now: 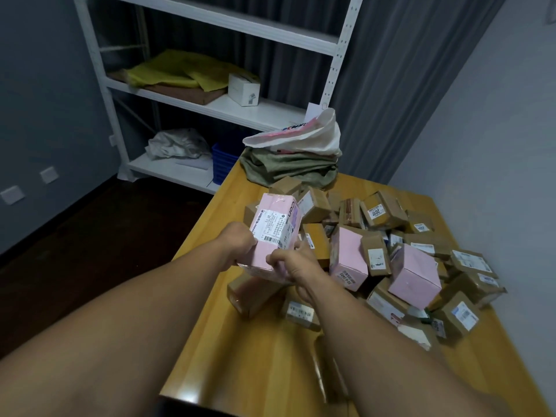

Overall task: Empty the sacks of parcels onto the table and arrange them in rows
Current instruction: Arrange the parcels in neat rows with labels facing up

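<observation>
Grey walls and a dark curtain are framing a yellow wooden table, where a person is holding a pink box in both hands above the table's left side. The left hand is clasping the box's left long edge with its fingers curled under it, while the right hand is gripping the near right corner, thumb lying on the top face. The box's long axis is running away from the person toward the far end of the table, its far end tipped upward and pointing at the sacks, its labelled face turned up.

A heap of parcels, mostly brown cardboard with two more pink ones among them, is sprawling over the middle and right of the table and reaching close to the right edge. Brown parcels are lying directly under the held box, near the left edge. At the far end a crumpled green sack is slumping on the wood with a white sack resting on top of it.

Bare wood is showing in a strip along the left edge beyond the hands, and in a broader stretch at the near end between the two forearms. Beyond the far left corner a white shelving rack is standing, carrying yellow-green sheets, a white carton and a blue crate
</observation>
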